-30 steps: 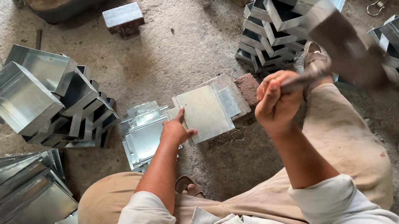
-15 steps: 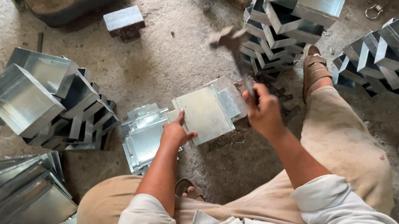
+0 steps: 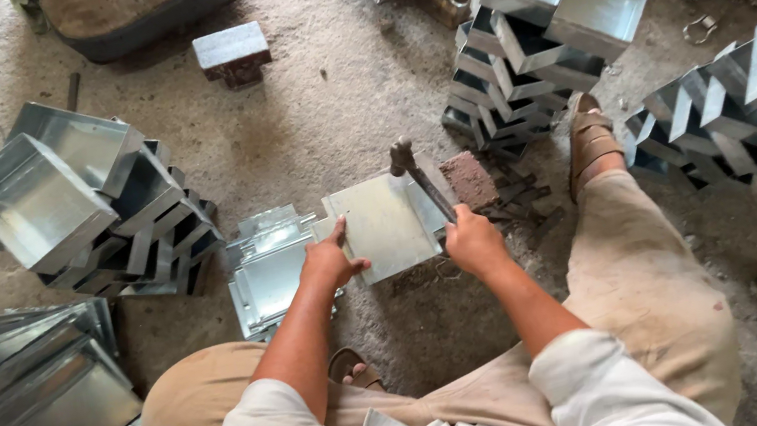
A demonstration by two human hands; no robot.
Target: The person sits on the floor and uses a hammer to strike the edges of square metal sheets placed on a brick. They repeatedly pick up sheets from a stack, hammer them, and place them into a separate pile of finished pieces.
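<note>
The left hand (image 3: pixel 330 263) presses spread fingers on the near left edge of a flat metal sheet (image 3: pixel 388 225); the right hand (image 3: pixel 474 240) is closed around a hammer (image 3: pixel 421 183), its head at the sheet's far right edge.

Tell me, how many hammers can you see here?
1. The hammer is in the right hand, its head down at the far edge of the metal sheet that the left hand steadies. Others may be hidden.

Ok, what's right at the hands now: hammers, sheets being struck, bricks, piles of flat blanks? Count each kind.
Hammer, in the right hand: 1
Metal sheet under the left hand: 1
Brick beside the sheet: 1
Pile of flat blanks by the left hand: 1
Total: 4
</note>
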